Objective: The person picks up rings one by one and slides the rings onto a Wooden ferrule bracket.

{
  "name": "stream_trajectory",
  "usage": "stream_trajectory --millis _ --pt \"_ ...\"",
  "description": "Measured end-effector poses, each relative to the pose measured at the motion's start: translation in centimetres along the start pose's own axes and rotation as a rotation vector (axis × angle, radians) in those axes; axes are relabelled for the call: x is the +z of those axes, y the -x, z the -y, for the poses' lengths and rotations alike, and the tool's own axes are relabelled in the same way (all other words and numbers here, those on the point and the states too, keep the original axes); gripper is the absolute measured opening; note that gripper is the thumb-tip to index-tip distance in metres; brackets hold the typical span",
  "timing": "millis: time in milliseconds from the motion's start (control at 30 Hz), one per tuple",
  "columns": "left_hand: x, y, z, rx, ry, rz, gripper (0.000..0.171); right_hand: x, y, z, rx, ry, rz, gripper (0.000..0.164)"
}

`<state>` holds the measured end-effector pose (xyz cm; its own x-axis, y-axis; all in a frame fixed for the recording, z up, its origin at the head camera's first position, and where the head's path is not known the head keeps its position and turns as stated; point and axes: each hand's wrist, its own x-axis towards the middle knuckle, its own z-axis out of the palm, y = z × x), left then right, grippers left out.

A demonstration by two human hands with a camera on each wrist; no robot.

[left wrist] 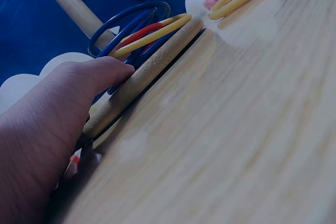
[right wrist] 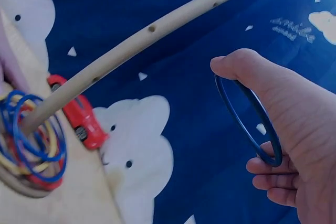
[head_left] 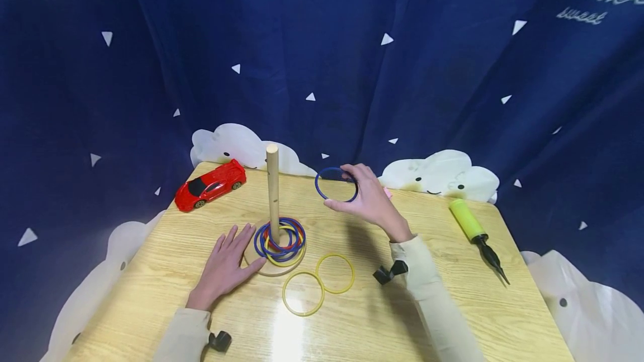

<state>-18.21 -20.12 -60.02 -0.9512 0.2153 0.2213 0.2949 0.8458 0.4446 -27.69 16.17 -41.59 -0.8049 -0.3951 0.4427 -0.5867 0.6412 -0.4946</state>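
Note:
A blue ring [head_left: 317,183] is held in the air by my right hand [head_left: 369,197], between thumb and fingers, to the right of a wooden peg [head_left: 273,194]. The peg stands upright on a round wooden base [head_left: 251,258]. Several blue, red and yellow rings [right wrist: 58,169] lie stacked loosely around the foot of the peg. My left hand [head_left: 226,264] lies with fingers spread at the left side of the base, and its thumb [left wrist: 113,72] touches the base's edge. Two yellow rings [head_left: 303,315] [head_left: 353,275] lie flat on the table in front of the base.
A red toy car [head_left: 211,185] sits at the table's back left. On the right lies a yellow-green hand pump [head_left: 468,220] with a black end. The wooden table [head_left: 241,334] meets a dark blue curtain [head_left: 322,43] with white clouds at the back.

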Motion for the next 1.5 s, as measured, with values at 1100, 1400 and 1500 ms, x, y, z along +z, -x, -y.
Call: stream_trajectory --millis 1100,1400,1500 --pt "-0.2 0.0 -0.1 -0.004 0.008 0.003 0.091 -3.9 -7.2 8.9 -0.345 -0.205 -0.114 0.080" --pt "-0.3 0.1 -0.1 -0.010 0.000 0.009 0.092 -1.3 -7.3 10.7 -0.385 -0.173 -0.036 0.084" --pt "-0.3 0.0 -0.2 -0.008 0.000 0.009 0.092 -0.2 -7.0 10.6 -0.373 -0.162 0.000 0.085"
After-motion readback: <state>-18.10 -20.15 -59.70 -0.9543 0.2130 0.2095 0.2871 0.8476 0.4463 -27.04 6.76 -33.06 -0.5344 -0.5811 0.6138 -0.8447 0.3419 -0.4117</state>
